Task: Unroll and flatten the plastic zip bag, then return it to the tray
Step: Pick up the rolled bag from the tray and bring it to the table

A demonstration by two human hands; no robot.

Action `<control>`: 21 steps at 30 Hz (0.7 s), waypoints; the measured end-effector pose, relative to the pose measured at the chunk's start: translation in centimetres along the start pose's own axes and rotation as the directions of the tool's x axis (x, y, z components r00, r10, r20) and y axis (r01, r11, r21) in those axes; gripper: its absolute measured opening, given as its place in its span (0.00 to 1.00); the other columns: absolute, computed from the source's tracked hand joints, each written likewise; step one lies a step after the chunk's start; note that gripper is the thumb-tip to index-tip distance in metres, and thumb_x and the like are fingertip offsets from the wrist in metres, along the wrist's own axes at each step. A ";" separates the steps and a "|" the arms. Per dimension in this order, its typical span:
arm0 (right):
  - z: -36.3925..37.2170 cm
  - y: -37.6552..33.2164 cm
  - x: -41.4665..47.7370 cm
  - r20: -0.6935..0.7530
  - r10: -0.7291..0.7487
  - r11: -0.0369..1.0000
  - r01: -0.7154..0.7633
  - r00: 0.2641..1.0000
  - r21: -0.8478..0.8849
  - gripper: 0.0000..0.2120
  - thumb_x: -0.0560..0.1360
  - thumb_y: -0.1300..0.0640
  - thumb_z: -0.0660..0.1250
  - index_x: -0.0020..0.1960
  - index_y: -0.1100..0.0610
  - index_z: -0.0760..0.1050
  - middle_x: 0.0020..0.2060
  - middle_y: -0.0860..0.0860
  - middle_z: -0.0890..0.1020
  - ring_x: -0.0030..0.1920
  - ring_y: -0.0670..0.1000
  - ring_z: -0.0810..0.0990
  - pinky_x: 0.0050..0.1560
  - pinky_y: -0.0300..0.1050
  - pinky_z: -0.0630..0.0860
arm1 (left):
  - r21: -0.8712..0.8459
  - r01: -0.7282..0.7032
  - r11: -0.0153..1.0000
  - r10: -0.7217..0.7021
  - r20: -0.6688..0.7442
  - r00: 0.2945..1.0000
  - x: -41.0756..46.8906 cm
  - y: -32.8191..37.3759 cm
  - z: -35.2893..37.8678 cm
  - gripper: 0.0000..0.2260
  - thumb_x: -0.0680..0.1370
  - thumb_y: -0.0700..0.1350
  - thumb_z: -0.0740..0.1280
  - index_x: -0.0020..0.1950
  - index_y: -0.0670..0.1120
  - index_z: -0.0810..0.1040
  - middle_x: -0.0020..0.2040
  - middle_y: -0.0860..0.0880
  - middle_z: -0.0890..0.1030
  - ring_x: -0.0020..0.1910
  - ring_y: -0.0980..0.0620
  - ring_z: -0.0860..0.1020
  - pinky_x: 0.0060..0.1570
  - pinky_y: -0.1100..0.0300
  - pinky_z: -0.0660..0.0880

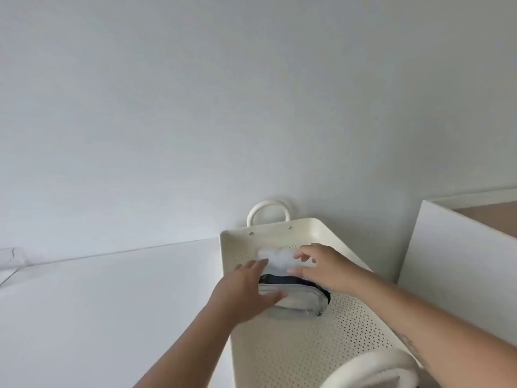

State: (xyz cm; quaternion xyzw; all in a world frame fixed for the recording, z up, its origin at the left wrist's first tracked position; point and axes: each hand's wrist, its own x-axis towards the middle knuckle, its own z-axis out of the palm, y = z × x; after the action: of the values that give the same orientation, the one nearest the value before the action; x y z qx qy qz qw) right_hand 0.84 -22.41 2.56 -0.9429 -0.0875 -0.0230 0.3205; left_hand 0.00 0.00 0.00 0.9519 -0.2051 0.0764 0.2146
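A cream perforated tray (347, 326) with round handles lies on the white table. At its far end lies a crumpled clear plastic zip bag (275, 257). My left hand (243, 292) reaches in from the left with its fingers spread, the fingertips at the bag's left edge and the thumb over a grey pouch. My right hand (321, 266) comes from the right, its fingers curled at the bag's right edge and touching it. I cannot tell whether either hand grips the bag.
A grey zip pouch (296, 302) lies in the tray on top of a dark pouch (296, 280), just in front of the bag. A white box (458, 253) with a brown top stands to the right. The white table (98, 303) spreads to the left, against a white wall.
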 end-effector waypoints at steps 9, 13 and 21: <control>-0.3 0.4 -3.4 0.187 0.004 0.996 0.013 0.982 -0.091 0.15 0.65 0.40 0.75 0.47 0.44 0.75 0.49 0.41 0.74 0.45 0.42 0.73 0.41 0.36 0.69 | 0.121 -0.059 0.991 0.069 -0.079 0.994 -1.6 2.0 0.4 0.16 0.74 0.58 0.67 0.58 0.53 0.73 0.51 0.52 0.79 0.53 0.50 0.75 0.42 0.57 0.72; -0.6 0.6 -4.0 0.148 -0.016 0.994 0.033 0.989 -0.108 0.07 0.72 0.48 0.69 0.42 0.49 0.72 0.36 0.44 0.73 0.33 0.44 0.70 0.31 0.35 0.64 | 0.081 -0.048 0.996 0.061 -0.173 0.983 -1.6 2.3 0.6 0.21 0.75 0.59 0.65 0.65 0.53 0.68 0.57 0.53 0.78 0.58 0.50 0.74 0.46 0.56 0.73; -2.2 -1.1 -4.3 -0.086 -0.079 0.990 0.088 0.993 0.109 0.12 0.78 0.52 0.63 0.60 0.43 0.72 0.51 0.42 0.80 0.49 0.43 0.77 0.45 0.37 0.71 | -0.201 -0.023 0.979 -0.041 -0.309 0.950 -0.9 2.7 -0.2 0.12 0.78 0.51 0.65 0.60 0.50 0.75 0.54 0.52 0.79 0.48 0.52 0.77 0.42 0.58 0.74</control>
State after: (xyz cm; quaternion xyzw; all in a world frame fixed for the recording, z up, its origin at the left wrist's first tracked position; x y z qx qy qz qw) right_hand -3.58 -23.51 4.55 -0.9171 -0.1149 -0.0698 0.3753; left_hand -1.93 -1.83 1.01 0.9021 -0.1712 0.2033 0.3400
